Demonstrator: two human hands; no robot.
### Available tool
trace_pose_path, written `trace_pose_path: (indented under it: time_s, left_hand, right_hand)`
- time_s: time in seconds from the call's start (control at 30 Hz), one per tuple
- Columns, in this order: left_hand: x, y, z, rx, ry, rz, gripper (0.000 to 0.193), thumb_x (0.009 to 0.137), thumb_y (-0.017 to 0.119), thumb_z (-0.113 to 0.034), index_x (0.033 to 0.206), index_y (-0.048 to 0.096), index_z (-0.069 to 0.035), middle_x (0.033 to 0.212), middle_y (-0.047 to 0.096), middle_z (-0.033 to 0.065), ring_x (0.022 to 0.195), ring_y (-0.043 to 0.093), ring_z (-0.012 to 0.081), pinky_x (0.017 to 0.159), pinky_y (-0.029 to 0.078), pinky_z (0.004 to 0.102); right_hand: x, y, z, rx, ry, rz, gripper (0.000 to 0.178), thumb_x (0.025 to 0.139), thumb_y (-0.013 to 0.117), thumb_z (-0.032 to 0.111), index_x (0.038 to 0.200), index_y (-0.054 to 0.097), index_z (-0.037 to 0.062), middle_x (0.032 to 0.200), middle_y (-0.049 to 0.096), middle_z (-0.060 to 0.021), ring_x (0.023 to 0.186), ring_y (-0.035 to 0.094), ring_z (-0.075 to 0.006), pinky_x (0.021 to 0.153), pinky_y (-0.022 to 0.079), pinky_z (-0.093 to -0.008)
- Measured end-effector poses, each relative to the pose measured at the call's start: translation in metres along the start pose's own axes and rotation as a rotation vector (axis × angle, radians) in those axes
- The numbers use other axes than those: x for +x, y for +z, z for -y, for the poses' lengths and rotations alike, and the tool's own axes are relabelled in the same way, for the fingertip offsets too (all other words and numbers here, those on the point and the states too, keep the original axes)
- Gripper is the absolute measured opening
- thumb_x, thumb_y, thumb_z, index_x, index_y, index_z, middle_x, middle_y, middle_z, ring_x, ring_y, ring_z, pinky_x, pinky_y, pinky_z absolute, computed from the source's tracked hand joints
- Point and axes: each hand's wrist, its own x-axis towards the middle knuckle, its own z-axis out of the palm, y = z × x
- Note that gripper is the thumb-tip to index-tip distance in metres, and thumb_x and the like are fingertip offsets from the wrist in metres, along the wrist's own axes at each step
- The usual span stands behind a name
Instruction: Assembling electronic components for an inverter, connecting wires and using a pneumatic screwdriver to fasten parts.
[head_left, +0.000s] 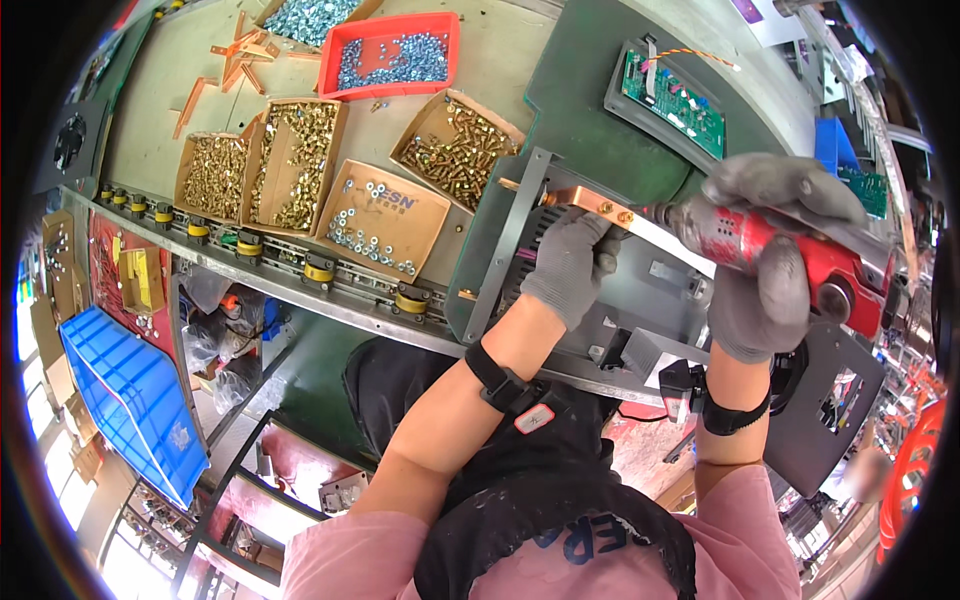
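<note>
My left hand (568,262), in a grey glove, has its fingers closed at the near edge of a copper bar (578,197). Brass-coloured bolts (622,216) sit in the bar's right end. The bar lies over a grey metal chassis (650,285). My right hand (758,315), also gloved, is wrapped round a red power screwdriver (735,236). The screwdriver lies sideways with its nose pointing left, close to the bolts. Whether its tip touches a bolt I cannot tell.
Cardboard trays of brass bolts (460,140) and a tray of nuts (350,235) stand left of the chassis. Beyond them is a red bin (330,75) of small bluish parts. A green circuit board (680,100) lies at the far right. Rollers (320,268) line the bench edge.
</note>
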Motion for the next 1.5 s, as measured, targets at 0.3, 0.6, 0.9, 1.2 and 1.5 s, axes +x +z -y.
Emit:
trace_pose_path:
  time_s: [0.3,0.6,0.9,1.2,1.5]
  left_hand:
    - [-0.011,0.008,-0.003,-0.131,-0.048,0.136,0.015,0.093,0.044,-0.011,0.098,0.052,0.000,0.077,0.055,0.0078,0.062,0.052,0.0141,0.053,0.045,0.0236]
    - [-0.028,0.001,-0.016,0.059,0.028,0.196,0.026,0.091,0.039,-0.007,0.108,0.051,0.008,0.094,0.059,0.0150,0.075,0.059,0.0178,0.065,0.052,0.0256]
    - [-0.028,0.011,-0.005,0.174,0.068,0.173,0.029,0.089,0.041,-0.005,0.111,0.050,0.009,0.096,0.059,0.0139,0.076,0.059,0.0165,0.068,0.052,0.0249]
    - [-0.044,0.015,-0.027,0.556,-0.128,-0.005,0.027,0.090,0.050,-0.013,0.110,0.055,0.004,0.084,0.060,0.0083,0.064,0.056,0.0122,0.057,0.047,0.0211]
    - [0.014,0.062,-0.140,1.922,0.703,-0.031,0.026,0.084,0.054,-0.028,0.097,0.065,-0.008,0.084,0.064,0.0066,0.077,0.062,0.0206,0.071,0.050,0.0340]
  right_hand:
    - [-0.014,-0.001,0.003,-0.103,0.059,-0.044,0.041,0.077,0.064,0.018,0.113,0.050,0.0056,0.090,0.056,-0.0142,0.083,0.058,-0.0287,0.074,0.049,-0.0412]
    - [-0.010,-0.007,-0.004,-0.026,0.003,0.065,0.034,0.076,0.062,0.005,0.104,0.043,0.0014,0.088,0.060,-0.0163,0.082,0.061,-0.0253,0.072,0.053,-0.0355]
    - [-0.011,-0.001,-0.003,0.012,0.173,-0.034,0.031,0.076,0.064,0.015,0.102,0.050,0.0052,0.083,0.055,-0.0105,0.074,0.056,-0.0237,0.068,0.049,-0.0381]
    - [-0.002,-0.003,0.001,-0.167,0.220,0.039,0.040,0.074,0.062,0.016,0.110,0.050,0.0027,0.087,0.059,-0.0166,0.077,0.059,-0.0259,0.072,0.050,-0.0392]
    - [-0.012,-0.006,-0.002,-0.047,0.080,-0.173,0.045,0.075,0.070,0.019,0.109,0.047,0.0002,0.088,0.061,-0.0175,0.081,0.062,-0.0286,0.075,0.053,-0.0425]
